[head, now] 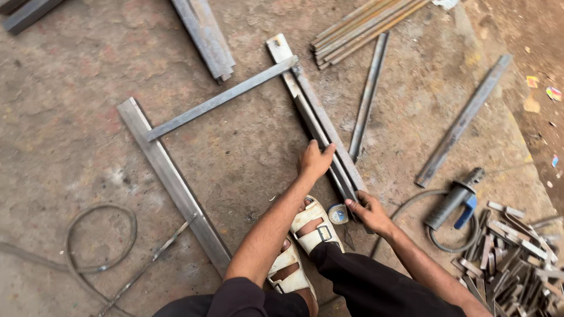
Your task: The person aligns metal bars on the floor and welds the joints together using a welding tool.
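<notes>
Head view: keep left hand (315, 159) pressed flat on the paired steel bars (325, 136) lying on the concrete floor (70, 141), right hand (369, 211) gripping their near end (tape measure (338, 213) beside sandal (311, 226)).

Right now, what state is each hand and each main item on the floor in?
Left hand: fingers spread, pressing flat on the metal bars.
Right hand: gripping the near end of the bars.
Metal bars: lying side by side on the concrete floor.
Tape measure: on the floor between foot and right hand; cannot tell if extended.
Angle grinder: lying on the floor, unheld.
Short offcuts: loosely heaped.
</notes>
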